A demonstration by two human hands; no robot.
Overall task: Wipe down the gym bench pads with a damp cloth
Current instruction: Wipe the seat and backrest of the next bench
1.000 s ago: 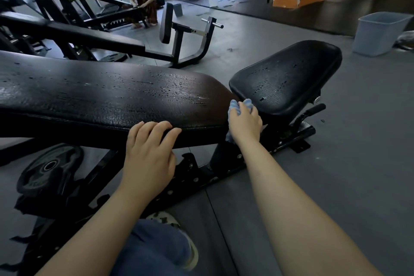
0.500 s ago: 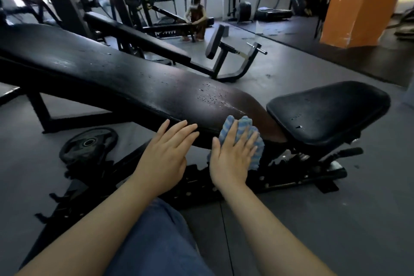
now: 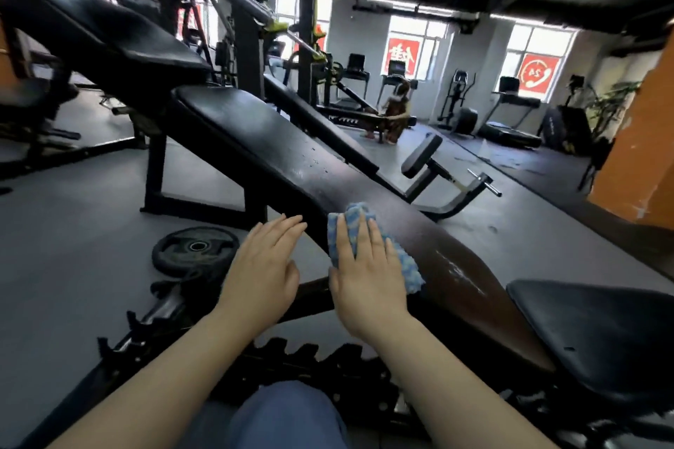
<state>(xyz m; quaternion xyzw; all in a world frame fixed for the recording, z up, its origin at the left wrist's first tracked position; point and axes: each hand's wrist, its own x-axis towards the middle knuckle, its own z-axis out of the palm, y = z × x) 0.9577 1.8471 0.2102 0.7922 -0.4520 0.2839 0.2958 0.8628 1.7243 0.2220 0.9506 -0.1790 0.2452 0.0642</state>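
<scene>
A long black back pad (image 3: 277, 153) slopes from upper left down to lower right, with a wet sheen near its lower end. The separate black seat pad (image 3: 605, 332) lies at the lower right. My right hand (image 3: 366, 277) presses a blue-and-white cloth (image 3: 408, 266) flat against the near side edge of the back pad, fingers straight. My left hand (image 3: 264, 268) hovers just left of it with straight fingers, its fingertips at the pad's lower edge, holding nothing.
A black weight plate (image 3: 197, 248) lies on the grey floor left of the bench. The bench's toothed adjustment frame (image 3: 310, 357) runs below my hands. Another bench (image 3: 324, 120) and a roller-pad stand (image 3: 437, 171) stand behind. A person crouches far back (image 3: 395, 113). An orange pillar (image 3: 642, 142) is right.
My right hand slid the cloth from the gap by the seat pad up along the back pad's side edge. My left hand straightened and lifted off the pad. The view tilted upward.
</scene>
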